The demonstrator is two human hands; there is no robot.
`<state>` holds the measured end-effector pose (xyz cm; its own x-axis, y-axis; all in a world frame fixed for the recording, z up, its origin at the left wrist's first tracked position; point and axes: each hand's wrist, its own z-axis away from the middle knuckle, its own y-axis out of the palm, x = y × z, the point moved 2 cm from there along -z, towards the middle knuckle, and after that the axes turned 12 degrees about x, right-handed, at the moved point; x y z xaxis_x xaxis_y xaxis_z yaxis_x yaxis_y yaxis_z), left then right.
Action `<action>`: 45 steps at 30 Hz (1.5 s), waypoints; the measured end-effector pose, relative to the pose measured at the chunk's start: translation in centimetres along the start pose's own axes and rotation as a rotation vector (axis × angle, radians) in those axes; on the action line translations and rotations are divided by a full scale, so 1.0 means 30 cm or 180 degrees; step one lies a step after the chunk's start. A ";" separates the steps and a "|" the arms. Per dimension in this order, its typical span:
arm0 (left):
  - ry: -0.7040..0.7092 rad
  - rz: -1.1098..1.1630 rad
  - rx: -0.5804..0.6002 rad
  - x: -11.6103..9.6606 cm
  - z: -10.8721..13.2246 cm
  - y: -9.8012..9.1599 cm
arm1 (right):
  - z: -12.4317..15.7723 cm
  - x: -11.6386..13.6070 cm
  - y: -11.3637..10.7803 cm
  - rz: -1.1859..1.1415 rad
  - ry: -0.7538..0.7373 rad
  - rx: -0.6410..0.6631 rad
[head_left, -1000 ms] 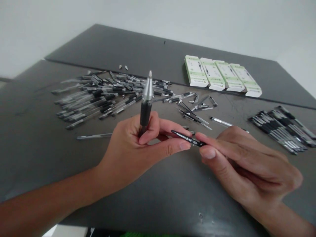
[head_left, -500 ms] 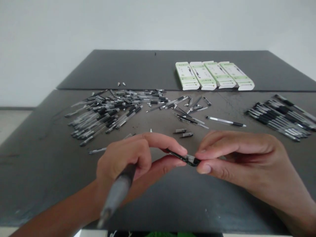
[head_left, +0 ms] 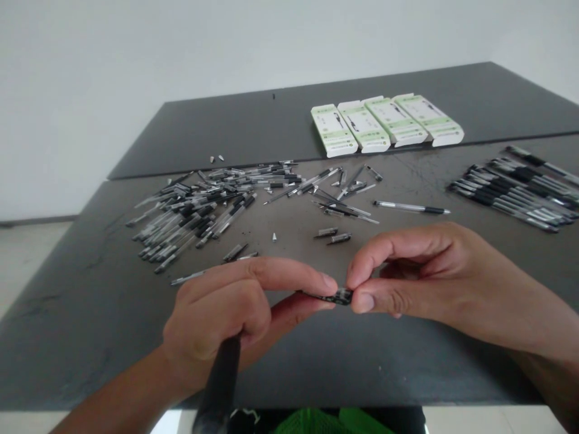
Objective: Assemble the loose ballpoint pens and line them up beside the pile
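- Matte black pen barrel (head_left: 218,380) in left hand (head_left: 212,313): upper end hidden in hand, lower end blurred and cut off by bottom edge.
- Slim black printed pen part (head_left: 337,296): ends hidden by fingers, printing too small to read.
- Right hand (head_left: 429,283): forearm cut off by right edge.
- Loose heap of clear-and-black pens (head_left: 194,220): overlapping, count indeterminable.
- Row of clear-and-black pens (head_left: 511,196): far ends cut off by right edge.
- White-and-green cardboard boxes (head_left: 386,120): print too small to read.
- Bright green object (head_left: 316,422): cut off by bottom edge, kind indeterminable.
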<state>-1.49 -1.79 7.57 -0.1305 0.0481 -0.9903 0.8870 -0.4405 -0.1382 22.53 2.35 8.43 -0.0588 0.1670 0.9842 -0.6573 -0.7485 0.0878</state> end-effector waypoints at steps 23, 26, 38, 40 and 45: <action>0.0236 -0.0523 -0.0460 -0.050 0.000 0.060 | -0.040 -0.060 -0.004 -0.1023 0.0149 0.0574; 0.0077 -0.0262 -0.0593 -0.034 -0.011 0.064 | -0.037 -0.062 -0.006 -0.0986 0.0111 0.0523; -0.0471 0.2316 -0.0207 0.059 -0.098 0.078 | -0.040 -0.046 -0.006 0.0807 -0.1238 -0.0554; -0.0618 0.2510 -0.0233 0.066 -0.100 0.079 | -0.036 -0.043 0.001 0.1449 -0.1540 -0.0835; -0.0646 0.2567 -0.0163 0.082 -0.087 0.091 | -0.013 -0.045 0.036 0.2806 -0.2137 -0.1280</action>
<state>1.76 -0.54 4.71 0.4806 -0.4295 -0.7645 0.7610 -0.2289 0.6070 21.62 1.57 7.13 -0.2829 -0.7680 0.5746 -0.7838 -0.1602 -0.6000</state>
